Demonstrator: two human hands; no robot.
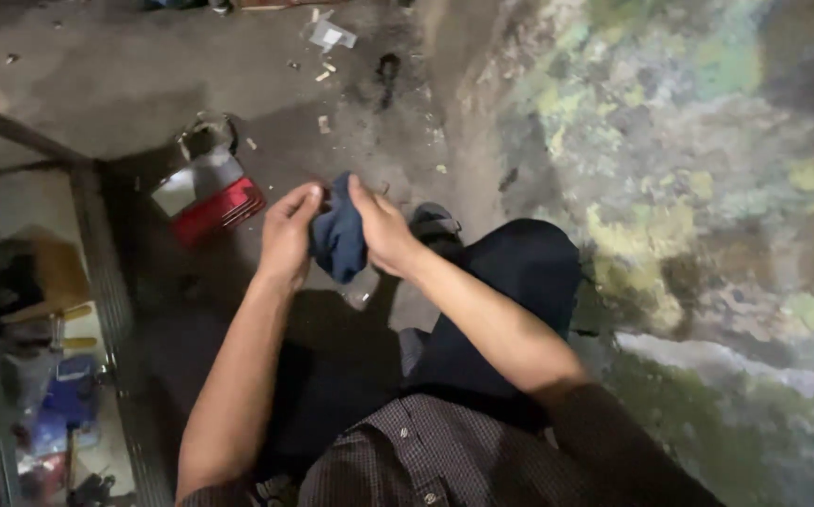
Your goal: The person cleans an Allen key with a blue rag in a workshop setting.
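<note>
Both my hands are raised in front of me, over my dark trousers, gripping a crumpled dark blue cloth (338, 239). My left hand (287, 235) grips its left side with the thumb up by the top edge. My right hand (380, 227) closes on its right side, fingers wrapped over the fabric. The cloth hangs down a little between the two hands. Whether anything is wrapped inside the cloth is hidden.
A red and clear vehicle tail lamp (208, 192) lies on the dirty concrete floor beyond my left hand. A metal-framed shelf (97, 282) with tools and clutter stands at the left. A stained, peeling wall (688, 160) fills the right. Scraps litter the floor at the back.
</note>
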